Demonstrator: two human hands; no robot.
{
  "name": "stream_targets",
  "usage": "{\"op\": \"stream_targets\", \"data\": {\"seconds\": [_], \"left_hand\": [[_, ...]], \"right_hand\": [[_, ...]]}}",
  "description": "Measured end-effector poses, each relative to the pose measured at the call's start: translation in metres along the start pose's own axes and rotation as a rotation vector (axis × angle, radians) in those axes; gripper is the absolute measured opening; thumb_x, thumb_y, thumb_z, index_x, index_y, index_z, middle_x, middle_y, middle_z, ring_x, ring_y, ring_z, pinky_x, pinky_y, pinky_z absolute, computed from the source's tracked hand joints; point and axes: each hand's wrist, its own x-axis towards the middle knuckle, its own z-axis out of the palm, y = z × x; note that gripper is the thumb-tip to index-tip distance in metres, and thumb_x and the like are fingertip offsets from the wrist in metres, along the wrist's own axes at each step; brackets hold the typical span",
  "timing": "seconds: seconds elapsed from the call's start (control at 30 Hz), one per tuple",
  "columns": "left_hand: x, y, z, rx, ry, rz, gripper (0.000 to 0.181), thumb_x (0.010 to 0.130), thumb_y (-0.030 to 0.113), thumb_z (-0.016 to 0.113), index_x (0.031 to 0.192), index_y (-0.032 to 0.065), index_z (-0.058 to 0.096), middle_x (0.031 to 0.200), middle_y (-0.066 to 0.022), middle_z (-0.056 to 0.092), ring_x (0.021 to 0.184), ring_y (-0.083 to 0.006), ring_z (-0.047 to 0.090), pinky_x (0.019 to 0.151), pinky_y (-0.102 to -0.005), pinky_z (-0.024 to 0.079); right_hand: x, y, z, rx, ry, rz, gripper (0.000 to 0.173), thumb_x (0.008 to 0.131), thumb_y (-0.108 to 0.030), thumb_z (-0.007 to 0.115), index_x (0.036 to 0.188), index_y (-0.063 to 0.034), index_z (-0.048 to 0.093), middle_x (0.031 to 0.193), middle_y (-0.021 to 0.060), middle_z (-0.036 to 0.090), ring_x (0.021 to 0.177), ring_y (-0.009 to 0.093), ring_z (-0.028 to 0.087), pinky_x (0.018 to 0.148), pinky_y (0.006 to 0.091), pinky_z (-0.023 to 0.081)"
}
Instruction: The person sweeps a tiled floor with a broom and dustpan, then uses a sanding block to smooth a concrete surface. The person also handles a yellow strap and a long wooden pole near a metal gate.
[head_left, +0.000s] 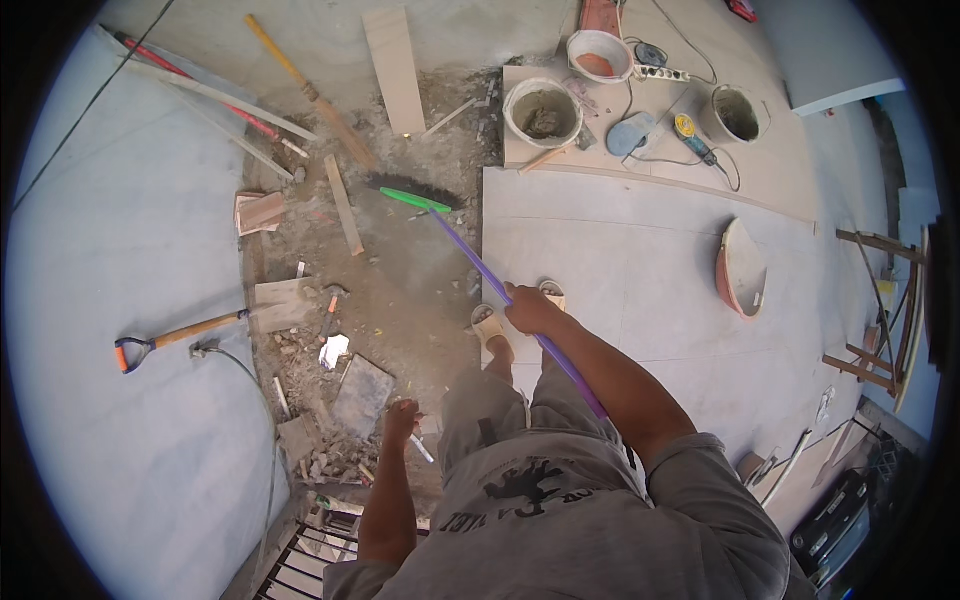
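My right hand (529, 307) is wrapped around the purple handle of a broom (480, 262). The handle slants from beside my right forearm to a green broom head with dark bristles (415, 199). Those bristles rest on the dusty bare floor (409, 270), left of the tiled part. Low on the left hangs my left hand (403, 420), its fingers curled above rubble; whether anything is inside them is unclear. A white strip (421, 448) shows just below it. My sandalled feet (489, 324) stand at the tile edge, one on each side.
Rubble (337, 457), a grey slab (365, 395), a hammer (330, 311) and a shovel (184, 330) lie along the left wall. Planks (345, 204) lie ahead. Mortar buckets (544, 112), a corded angle grinder (696, 140) and a tilted basin (741, 270) stand on the tiles (600, 232).
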Motion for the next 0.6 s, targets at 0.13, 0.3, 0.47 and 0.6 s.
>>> {"op": "stream_targets", "data": {"seconds": [0.13,0.3,0.47,0.6], "left_hand": [[0.019,0.043,0.005,0.028,-0.025,0.152,0.032,0.086,0.036,0.056,0.093,0.0055,0.06,0.089,-0.017,0.062,0.085,-0.0338,0.062,0.075,-0.0444,0.048],[0.033,0.075,-0.003,0.071,-0.032,0.273,0.032,0.086,0.037,0.056,0.091,0.0056,0.061,0.088,-0.0175,0.063,0.084,-0.0346,0.062,0.075,-0.045,0.048],[0.039,0.065,-0.019,0.148,-0.027,0.282,0.032,0.085,0.037,0.056,0.089,0.0057,0.061,0.086,-0.018,0.063,0.084,-0.0354,0.062,0.075,-0.0456,0.048],[0.044,0.054,-0.032,0.238,-0.01,0.277,0.032,0.085,0.038,0.056,0.088,0.0057,0.062,0.085,-0.0185,0.063,0.083,-0.036,0.062,0.075,-0.0461,0.048]], "right_hand": [[-0.106,-0.01,-0.027,0.499,-0.293,0.305,0.05,0.087,-0.02,0.054,0.135,-0.0075,0.044,0.066,0.0049,0.054,0.048,0.013,0.05,0.047,0.0286,0.045],[-0.221,0.013,-0.042,0.637,-0.036,0.66,0.033,0.087,-0.012,0.05,0.118,-0.0004,0.048,0.057,0.0032,0.048,0.041,0.012,0.045,0.038,0.0288,0.038],[-0.244,0.061,-0.027,0.57,0.287,0.832,0.01,0.084,-0.008,0.053,0.08,-0.004,0.044,0.057,0.0046,0.047,0.04,0.012,0.044,0.032,0.0287,0.035],[-0.171,0.087,0.008,0.68,0.182,0.771,0.009,0.078,-0.005,0.055,0.079,0.0034,0.051,0.057,0.0083,0.051,0.042,0.017,0.049,0.036,0.0337,0.041]]}}
